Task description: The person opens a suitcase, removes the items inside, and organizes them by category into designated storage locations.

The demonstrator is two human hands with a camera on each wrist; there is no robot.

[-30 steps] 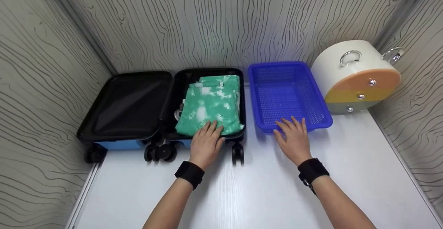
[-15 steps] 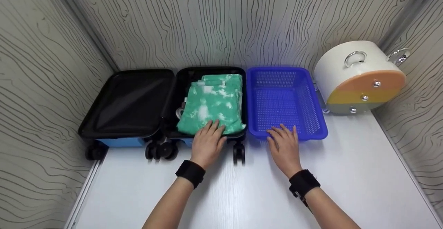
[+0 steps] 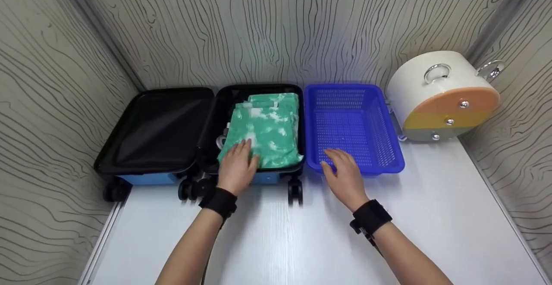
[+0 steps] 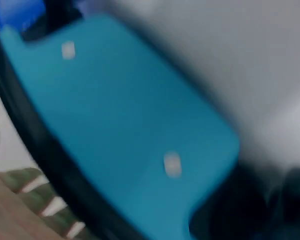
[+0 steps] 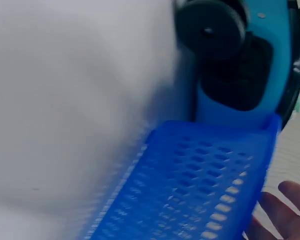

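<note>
A folded green garment with white patches (image 3: 269, 132) lies in the right half of an opened suitcase (image 3: 224, 97). My left hand (image 3: 237, 166) reaches over the suitcase's front edge, its relaxed fingers over the garment's near left corner. In the left wrist view that hand (image 4: 20, 210) shows beyond the suitcase's blue side. To the right stands a blue perforated basket (image 3: 353, 87), close against the suitcase. My right hand (image 3: 345, 175) is at the basket's front rim, fingertips over its inside and thumb spread apart. Neither hand is curled around anything.
The suitcase's black lid half (image 3: 159, 129) lies flat at the left, with wheels (image 3: 295, 190) facing the front. A round cream drawer box (image 3: 444, 95) with three coloured fronts and silver handles stands right of the basket. Patterned wall panels enclose the white table (image 3: 276, 242).
The basket has moved left and nearer, up to the suitcase, with my right hand moving left too. My left hand has slid leftward along the garment's near edge.
</note>
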